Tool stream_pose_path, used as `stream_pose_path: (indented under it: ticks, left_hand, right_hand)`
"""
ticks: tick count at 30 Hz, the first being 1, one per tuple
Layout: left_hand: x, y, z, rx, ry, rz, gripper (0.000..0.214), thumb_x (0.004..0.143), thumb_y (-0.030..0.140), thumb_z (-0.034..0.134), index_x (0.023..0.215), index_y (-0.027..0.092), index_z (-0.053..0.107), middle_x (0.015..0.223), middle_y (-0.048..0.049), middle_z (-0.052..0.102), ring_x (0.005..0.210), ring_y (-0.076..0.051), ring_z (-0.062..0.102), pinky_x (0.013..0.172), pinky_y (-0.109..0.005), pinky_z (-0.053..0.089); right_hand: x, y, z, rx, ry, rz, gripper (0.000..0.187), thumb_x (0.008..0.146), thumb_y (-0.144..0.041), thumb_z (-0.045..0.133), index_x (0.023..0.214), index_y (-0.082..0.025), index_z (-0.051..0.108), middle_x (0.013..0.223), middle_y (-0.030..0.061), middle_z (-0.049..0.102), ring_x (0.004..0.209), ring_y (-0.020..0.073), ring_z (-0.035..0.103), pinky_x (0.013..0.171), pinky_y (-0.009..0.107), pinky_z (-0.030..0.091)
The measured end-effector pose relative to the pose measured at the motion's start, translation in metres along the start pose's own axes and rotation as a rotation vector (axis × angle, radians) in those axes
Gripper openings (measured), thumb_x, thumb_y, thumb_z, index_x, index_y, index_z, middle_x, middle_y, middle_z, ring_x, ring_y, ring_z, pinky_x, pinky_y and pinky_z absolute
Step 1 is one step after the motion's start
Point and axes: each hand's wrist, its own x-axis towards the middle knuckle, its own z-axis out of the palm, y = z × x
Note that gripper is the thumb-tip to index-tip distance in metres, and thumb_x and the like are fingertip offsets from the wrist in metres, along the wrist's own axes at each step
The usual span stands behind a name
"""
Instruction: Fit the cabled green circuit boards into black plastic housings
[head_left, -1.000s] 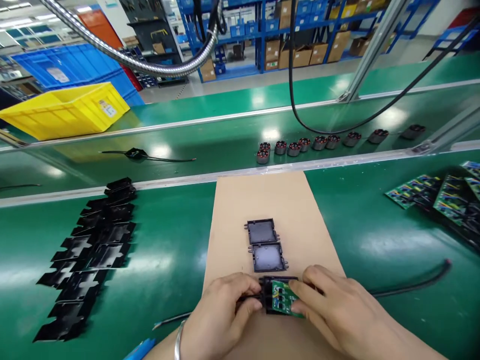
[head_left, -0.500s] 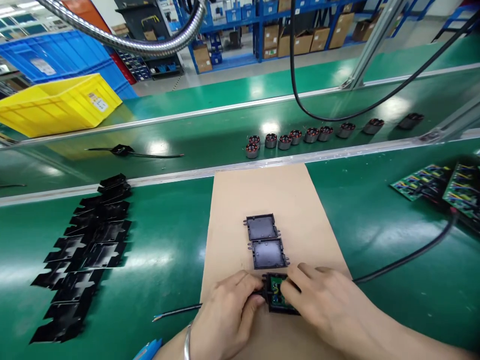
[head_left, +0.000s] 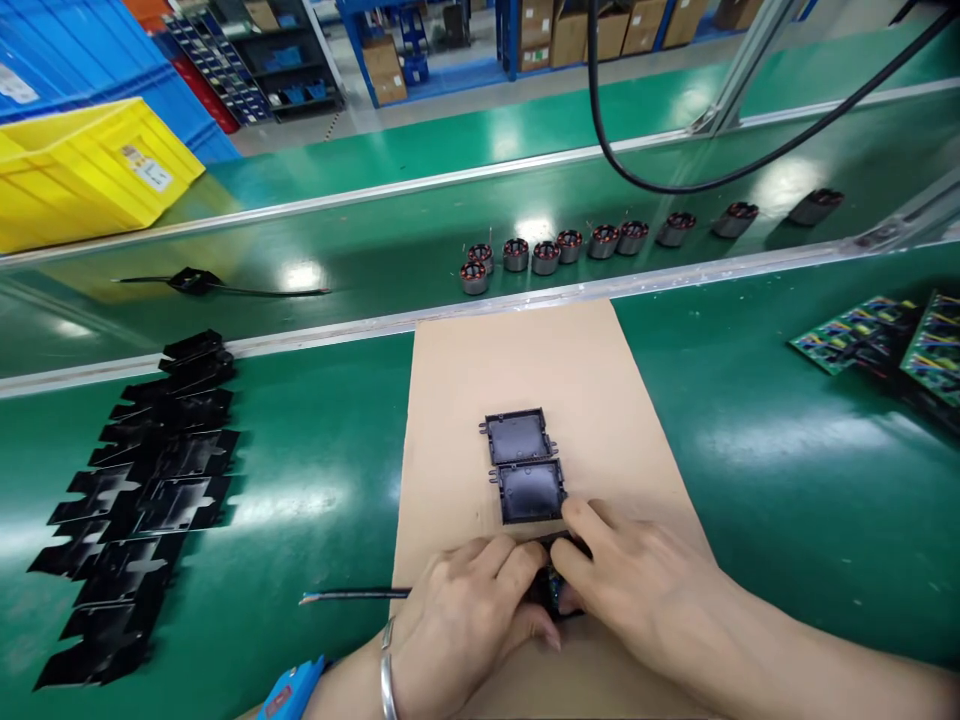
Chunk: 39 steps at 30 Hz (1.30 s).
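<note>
My left hand (head_left: 469,610) is closed over the left end of a small black plastic case (head_left: 538,592) that lies on the cardboard. Between my hands a sliver of circuit board (head_left: 555,590) shows inside it. My right hand (head_left: 645,575) grips the case's right end, its fingertips bent into it. Both hands hide most of the case. A black cable (head_left: 352,595) with bare coloured wire ends comes out to the left from under my left hand. Just beyond my hands lie two empty black case halves (head_left: 517,437), one behind the other, open side up.
Cardboard (head_left: 465,360) covers the middle of the green bench. Black folded sheets (head_left: 161,480) lie at left, circuit boards (head_left: 855,330) at right. Several motor stators (head_left: 604,241) and a cabled black part (head_left: 195,281) sit behind the metal rail. A blue-handled tool (head_left: 292,690) lies near my left wrist.
My left hand has shifted right onto the case, and both hands cover more of it. The cable at the right has dropped out of sight. The head view has tilted down.
</note>
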Motion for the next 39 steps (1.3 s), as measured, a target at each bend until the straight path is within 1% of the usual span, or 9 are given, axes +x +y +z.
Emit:
stream_pose_path:
  ticks: [5,11,16,21,31,33,35,37,39]
  left_hand:
    - [-0.001,-0.002,-0.001,-0.027,0.023,0.001,0.039,0.085,0.054,0.059,0.104,0.02,0.055,0.096,-0.0061,0.065,0.082,-0.024,0.065,0.068,-0.034,0.053]
    - [-0.006,0.001,-0.008,-0.065,0.009,0.019,0.035,0.084,0.032,0.058,0.115,0.022,0.049,0.105,-0.0068,0.059,0.086,-0.025,0.061,0.07,-0.041,0.055]
    - [-0.007,0.001,-0.005,-0.044,0.012,0.032,0.036,0.087,0.029,0.054,0.121,0.023,0.046,0.106,-0.0064,0.058,0.087,-0.025,0.06,0.071,-0.043,0.056]
    - [-0.007,-0.001,-0.006,-0.051,0.028,0.043,0.038,0.089,0.03,0.055,0.124,0.023,0.042,0.115,-0.0073,0.058,0.095,-0.026,0.061,0.074,-0.042,0.056]
    - [-0.003,0.004,-0.009,0.033,-0.015,0.059,0.033,0.089,0.026,0.051,0.121,0.02,0.045,0.115,-0.0086,0.058,0.097,-0.027,0.059,0.074,-0.043,0.055]
    - [-0.003,0.005,-0.01,0.011,-0.019,0.053,0.034,0.088,0.025,0.052,0.121,0.02,0.044,0.117,-0.0079,0.057,0.096,-0.027,0.059,0.074,-0.042,0.055]
    - [-0.002,0.005,-0.011,-0.029,-0.029,0.035,0.034,0.088,0.026,0.054,0.119,0.021,0.044,0.116,-0.0063,0.057,0.097,-0.026,0.059,0.074,-0.041,0.055]
    - [-0.002,0.003,-0.012,-0.071,-0.037,0.011,0.034,0.088,0.029,0.058,0.118,0.022,0.043,0.114,-0.0045,0.058,0.097,-0.025,0.059,0.075,-0.04,0.054]
    - [-0.002,0.002,-0.013,-0.099,-0.035,-0.005,0.037,0.087,0.032,0.06,0.118,0.023,0.042,0.112,-0.0037,0.058,0.097,-0.025,0.059,0.074,-0.039,0.053]
  right_hand:
    - [0.003,0.004,-0.003,0.069,0.004,-0.013,0.01,0.08,-0.015,0.06,0.081,-0.019,0.051,0.086,0.0047,0.05,0.073,0.0224,0.052,0.044,0.027,0.029]
    - [-0.006,0.02,-0.011,0.285,-0.098,0.049,0.016,0.084,-0.006,0.054,0.089,-0.021,0.055,0.092,0.0009,0.051,0.068,0.0148,0.051,0.056,0.029,0.036]
    - [-0.007,0.015,-0.011,0.143,-0.13,-0.038,0.016,0.083,-0.009,0.054,0.095,-0.018,0.057,0.094,0.0054,0.054,0.072,0.0202,0.053,0.049,0.03,0.03]
    - [0.002,0.007,-0.013,0.076,-0.135,0.005,0.015,0.077,-0.006,0.052,0.081,-0.02,0.053,0.087,0.0051,0.055,0.061,0.0203,0.053,0.044,0.03,0.022]
    - [0.003,-0.002,-0.011,-0.026,-0.092,-0.029,0.016,0.071,-0.004,0.052,0.076,-0.019,0.053,0.081,0.006,0.055,0.057,0.0205,0.052,0.043,0.032,0.01]
    - [0.005,-0.002,-0.011,-0.014,-0.092,-0.032,0.015,0.074,-0.005,0.053,0.076,-0.02,0.053,0.08,0.0043,0.053,0.057,0.0197,0.05,0.042,0.032,0.013]
    - [0.008,-0.001,-0.012,0.024,-0.092,-0.037,0.014,0.076,-0.006,0.056,0.077,-0.02,0.052,0.08,0.0027,0.052,0.063,0.0199,0.05,0.044,0.032,0.023]
    - [0.009,0.002,-0.013,0.052,-0.065,-0.035,0.015,0.078,-0.006,0.057,0.077,-0.02,0.05,0.08,0.0018,0.051,0.072,0.0211,0.05,0.054,0.034,0.035]
    - [0.007,0.006,-0.012,0.08,-0.041,-0.03,0.016,0.081,-0.007,0.057,0.079,-0.021,0.049,0.083,0.0014,0.05,0.08,0.0223,0.048,0.065,0.037,0.038]
